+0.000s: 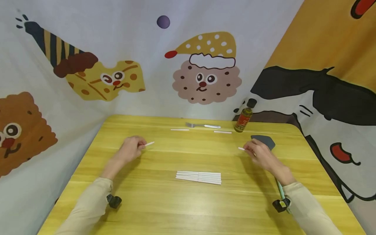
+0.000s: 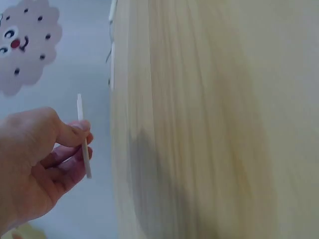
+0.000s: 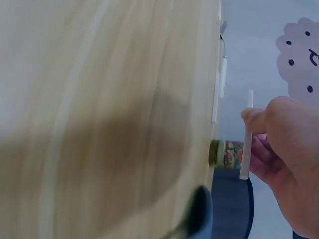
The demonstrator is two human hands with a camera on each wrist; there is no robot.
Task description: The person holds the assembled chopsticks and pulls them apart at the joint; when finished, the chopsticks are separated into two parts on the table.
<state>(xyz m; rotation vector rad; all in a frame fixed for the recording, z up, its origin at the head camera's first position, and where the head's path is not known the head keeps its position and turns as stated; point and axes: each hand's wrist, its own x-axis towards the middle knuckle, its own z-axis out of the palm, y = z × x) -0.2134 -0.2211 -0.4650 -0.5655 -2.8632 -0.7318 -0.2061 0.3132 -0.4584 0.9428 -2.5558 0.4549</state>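
Note:
My left hand (image 1: 133,148) pinches a thin white stick (image 2: 84,149) between thumb and fingertips, above the left part of the table. On the other side, my right hand (image 1: 258,152) pinches a similar white stick (image 3: 246,154), which points toward the table's middle in the head view. Several longer white sticks (image 1: 198,178) lie side by side in a row at the table's centre, in front of both hands. Farther back, a single white stick (image 1: 180,130) lies at left and a second white stick (image 1: 222,132) at right, both roughly parallel to the back edge.
A fork (image 1: 202,125) with a patterned white handle lies near the back edge. To its right stands a dark-capped bottle (image 1: 245,116) with a red label. A spatula with a dark blade (image 1: 263,141) lies under the right arm. A cartoon-printed cloth (image 1: 132,29) hangs behind the table.

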